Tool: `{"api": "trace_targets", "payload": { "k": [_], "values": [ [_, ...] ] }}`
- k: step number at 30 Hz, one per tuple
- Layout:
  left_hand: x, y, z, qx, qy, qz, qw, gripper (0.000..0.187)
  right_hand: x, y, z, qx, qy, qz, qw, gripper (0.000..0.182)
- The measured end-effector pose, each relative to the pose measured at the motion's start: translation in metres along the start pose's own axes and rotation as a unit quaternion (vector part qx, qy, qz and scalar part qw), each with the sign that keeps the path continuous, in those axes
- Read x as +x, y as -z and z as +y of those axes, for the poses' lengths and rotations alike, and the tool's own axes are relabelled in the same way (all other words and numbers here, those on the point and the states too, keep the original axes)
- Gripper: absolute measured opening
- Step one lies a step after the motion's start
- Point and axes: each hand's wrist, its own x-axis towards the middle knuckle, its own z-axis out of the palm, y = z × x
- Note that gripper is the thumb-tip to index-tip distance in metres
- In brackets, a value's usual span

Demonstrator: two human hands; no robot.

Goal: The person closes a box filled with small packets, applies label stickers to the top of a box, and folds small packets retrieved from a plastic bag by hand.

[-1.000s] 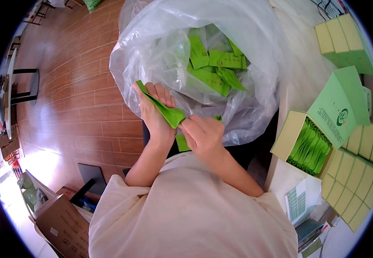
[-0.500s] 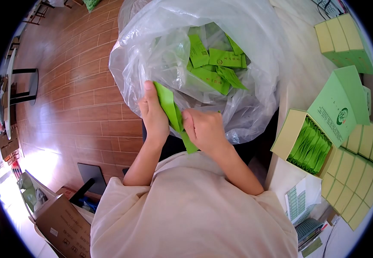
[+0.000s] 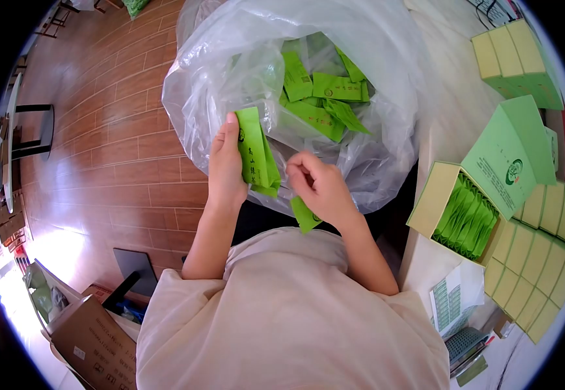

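Upright in my left hand (image 3: pixel 226 166) are green tea packets (image 3: pixel 254 149), at least two lying together, with dark lettering on the front one. The thumb presses along their left edge. To the right and apart from them, my right hand (image 3: pixel 321 188) is closed, with thumb and forefinger curled together. A single green packet (image 3: pixel 306 215) sticks out below its lower fingers, mostly hidden by the hand. Beyond both hands stands a large clear plastic bag (image 3: pixel 230 78) with its mouth wide; several loose green packets (image 3: pixel 315 117) lie inside.
On the right-hand table, an uncovered gift box (image 3: pixel 435 201) is filled with rows of green packets. Stacked pale-yellow boxes (image 3: pixel 536 279) and more boxes (image 3: pixel 513 55) stand around it. A brown carton (image 3: pixel 94 344) sits at lower left on the wooden-tile floor.
My hands have come apart. My left hand has tilted its packets upright, lettering towards me. My right hand has moved right, and the lower packet has moved with it.
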Motion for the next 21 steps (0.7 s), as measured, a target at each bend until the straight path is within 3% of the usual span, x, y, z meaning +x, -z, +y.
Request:
{"api": "trace_targets", "payload": {
  "k": [2,4,6,7,9,10,11,14,15,17,19,20,21],
  "values": [
    [0.002,0.001,-0.003,0.020,-0.023,-0.012,0.999,0.034,-0.001,0.000,0.004,0.048,-0.030,0.038,0.998,0.017],
    [0.002,0.002,-0.009,0.040,-0.045,-0.022,0.998,0.034,0.000,0.000,-0.002,0.010,-0.045,0.014,0.999,0.019],
    [0.002,0.001,-0.018,0.192,-0.082,-0.058,0.976,0.036,0.001,-0.003,0.000,-0.028,-0.058,-0.010,0.998,0.020],
    [0.000,0.001,-0.016,0.192,-0.083,-0.059,0.976,0.036,0.002,-0.006,0.007,0.009,-0.071,0.007,0.997,0.021],
    [-0.004,-0.001,-0.010,0.062,-0.019,-0.120,0.991,0.037,0.003,-0.007,0.017,0.046,-0.083,0.025,0.995,0.022],
    [0.002,0.009,-0.010,0.018,-0.042,-0.169,0.985,0.038,0.004,-0.004,0.020,0.152,-0.095,0.034,0.983,0.023],
    [0.002,0.011,-0.006,0.018,-0.042,-0.170,0.984,0.038,0.003,0.000,0.022,0.256,-0.105,0.042,0.960,0.025],
    [-0.005,0.005,0.000,0.056,-0.043,-0.207,0.976,0.039,0.002,0.009,0.016,0.312,-0.136,0.038,0.940,0.026],
    [-0.013,-0.002,-0.005,0.139,-0.080,-0.202,0.966,0.039,0.002,0.010,0.015,0.334,-0.150,0.037,0.930,0.026],
    [-0.015,-0.003,-0.011,0.221,-0.117,-0.197,0.948,0.039,0.002,0.005,0.017,0.262,-0.122,0.051,0.956,0.024],
    [-0.013,0.002,-0.019,0.270,-0.072,-0.202,0.939,0.039,0.002,0.000,0.008,0.190,-0.095,0.064,0.975,0.022],
    [-0.012,0.002,-0.020,0.271,-0.072,-0.203,0.938,0.039,-0.001,0.000,-0.001,0.214,-0.060,0.103,0.970,0.019],
    [-0.012,-0.002,-0.020,0.159,-0.031,-0.155,0.974,0.039,-0.004,-0.002,-0.008,0.238,-0.024,0.141,0.961,0.018]
  ]
}}
